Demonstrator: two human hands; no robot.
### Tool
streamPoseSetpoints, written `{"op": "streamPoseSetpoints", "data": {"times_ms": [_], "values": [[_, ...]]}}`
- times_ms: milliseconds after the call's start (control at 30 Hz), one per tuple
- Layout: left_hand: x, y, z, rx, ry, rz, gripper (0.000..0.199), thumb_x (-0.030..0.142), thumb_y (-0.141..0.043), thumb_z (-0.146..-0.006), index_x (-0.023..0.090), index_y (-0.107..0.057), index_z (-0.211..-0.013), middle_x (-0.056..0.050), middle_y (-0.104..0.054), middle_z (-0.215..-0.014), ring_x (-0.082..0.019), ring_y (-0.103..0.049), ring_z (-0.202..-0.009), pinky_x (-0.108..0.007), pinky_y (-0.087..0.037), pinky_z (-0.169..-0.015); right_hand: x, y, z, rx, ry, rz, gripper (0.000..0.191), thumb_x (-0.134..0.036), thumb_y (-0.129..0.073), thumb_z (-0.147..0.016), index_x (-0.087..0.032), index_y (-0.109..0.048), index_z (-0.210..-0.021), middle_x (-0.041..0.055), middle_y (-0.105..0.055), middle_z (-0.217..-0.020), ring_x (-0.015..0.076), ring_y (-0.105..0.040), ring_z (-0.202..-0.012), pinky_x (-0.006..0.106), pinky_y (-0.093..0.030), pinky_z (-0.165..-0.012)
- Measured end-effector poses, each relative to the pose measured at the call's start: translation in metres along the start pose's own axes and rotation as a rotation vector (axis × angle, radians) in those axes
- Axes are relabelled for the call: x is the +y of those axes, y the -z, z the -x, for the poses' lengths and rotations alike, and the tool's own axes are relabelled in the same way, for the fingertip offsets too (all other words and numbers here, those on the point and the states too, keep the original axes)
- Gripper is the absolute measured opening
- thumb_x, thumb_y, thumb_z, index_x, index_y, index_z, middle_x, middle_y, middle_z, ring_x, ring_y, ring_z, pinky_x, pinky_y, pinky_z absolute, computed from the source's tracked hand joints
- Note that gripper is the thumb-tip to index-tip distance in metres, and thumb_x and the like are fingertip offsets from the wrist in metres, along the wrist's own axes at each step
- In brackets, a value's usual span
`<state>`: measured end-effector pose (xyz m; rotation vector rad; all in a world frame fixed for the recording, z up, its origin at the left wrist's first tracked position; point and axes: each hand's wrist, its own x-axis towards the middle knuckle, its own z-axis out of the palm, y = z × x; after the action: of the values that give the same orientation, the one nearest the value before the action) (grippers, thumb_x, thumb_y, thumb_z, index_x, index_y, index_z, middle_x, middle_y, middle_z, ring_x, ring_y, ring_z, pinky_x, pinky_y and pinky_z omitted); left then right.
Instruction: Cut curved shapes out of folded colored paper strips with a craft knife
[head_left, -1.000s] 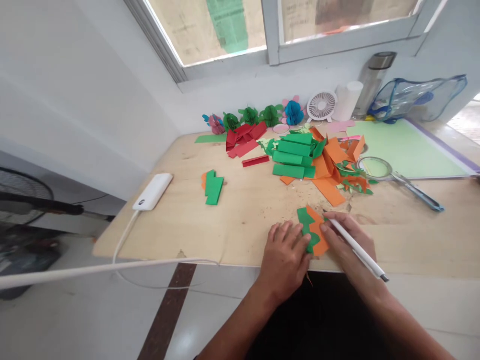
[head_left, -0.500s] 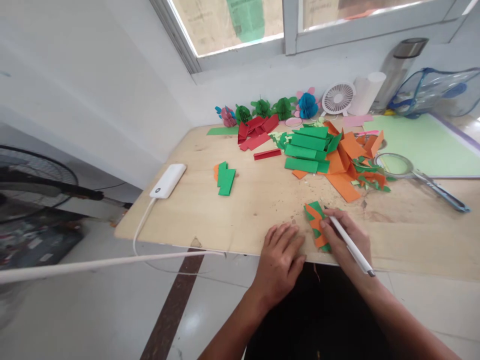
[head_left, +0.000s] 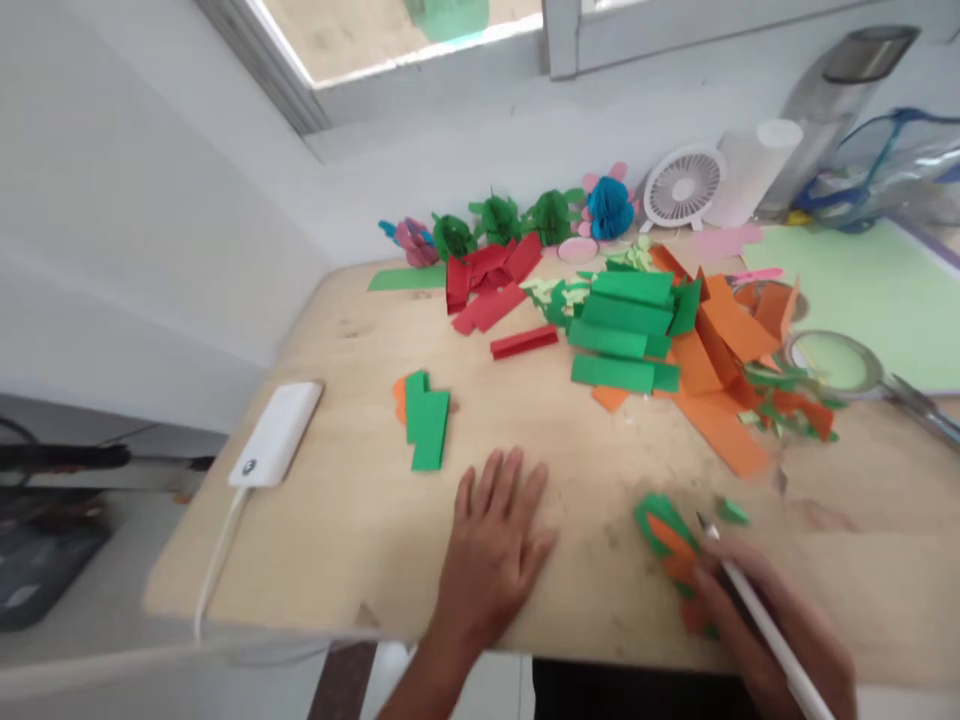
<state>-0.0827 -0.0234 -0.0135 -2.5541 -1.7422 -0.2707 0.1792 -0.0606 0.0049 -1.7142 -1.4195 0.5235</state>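
Note:
My left hand (head_left: 491,560) lies flat on the wooden table with its fingers spread, holding nothing. In my right hand (head_left: 780,610) is a white pen (head_left: 765,620), its dark tip pointing away from me. The same hand's fingertips touch an orange cut-out (head_left: 671,540) lying on a green paper piece (head_left: 656,510); part of both is under the hand. A small green scrap (head_left: 732,512) sits just beyond the pen tip. Farther left rests a stepped green paper piece (head_left: 429,425) with an orange edge (head_left: 399,400) showing beside it.
Folded green strips (head_left: 626,315), orange paper (head_left: 739,320) and red paper (head_left: 487,275) lie across the back. Paper honeycomb balls (head_left: 497,220) and a small fan (head_left: 682,188) line the wall. Scissors (head_left: 926,410) are at right; a white power bank (head_left: 277,430) with a cable is at left.
The view has moved closer to the table and tilted down. My left hand has shifted left, away from the cut-out, and its fingers have spread. A small green scrap now shows by the pen.

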Motion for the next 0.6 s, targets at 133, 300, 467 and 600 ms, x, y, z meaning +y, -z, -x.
{"op": "streamPoseSetpoints", "data": {"times_ms": [133, 300, 467, 600], "values": [[0.006, 0.0, 0.004, -0.033, 0.004, -0.037, 0.061, 0.038, -0.05, -0.094, 0.025, -0.035, -0.151, -0.011, -0.038, -0.156, -0.032, -0.031, -0.145, -0.052, -0.018, -0.119, 0.001, -0.003, 0.007, 0.01, -0.032, -0.033, 0.019, -0.042, -0.064, -0.081, -0.029, -0.068, -0.095, 0.0006, -0.073, -0.078, 0.0192, -0.068, -0.056, 0.028, -0.056, -0.049], [-0.002, 0.009, -0.024, -0.048, 0.071, -0.001, 0.054, 0.039, -0.044, -0.097, 0.025, -0.039, -0.149, -0.012, -0.042, -0.153, -0.032, -0.036, -0.143, -0.055, -0.025, -0.116, 0.001, -0.003, -0.021, -0.05, 0.012, -0.091, 0.023, -0.043, -0.064, -0.082, -0.027, -0.069, -0.097, 0.0013, -0.073, -0.078, 0.0187, -0.07, -0.065, 0.027, -0.057, -0.06], [0.004, 0.01, -0.026, -0.023, 0.105, 0.045, 0.048, 0.04, -0.044, -0.098, 0.025, -0.046, -0.144, -0.011, -0.044, -0.152, -0.031, -0.036, -0.142, -0.055, -0.028, -0.114, 0.006, -0.001, -0.032, -0.109, 0.012, -0.183, 0.029, -0.045, -0.061, -0.082, -0.022, -0.068, -0.097, 0.0028, -0.071, -0.077, 0.0167, -0.066, -0.063, 0.026, -0.053, -0.059], [0.008, 0.009, -0.024, 0.036, 0.102, 0.058, 0.044, 0.037, -0.045, -0.097, 0.022, -0.053, -0.138, -0.012, -0.05, -0.147, -0.03, -0.041, -0.138, -0.053, -0.033, -0.112, 0.005, -0.003, -0.033, -0.092, -0.006, -0.204, 0.034, -0.048, -0.061, -0.081, -0.021, -0.068, -0.1, 0.0017, -0.07, -0.074, 0.0171, -0.064, -0.065, 0.028, -0.052, -0.062]]}}
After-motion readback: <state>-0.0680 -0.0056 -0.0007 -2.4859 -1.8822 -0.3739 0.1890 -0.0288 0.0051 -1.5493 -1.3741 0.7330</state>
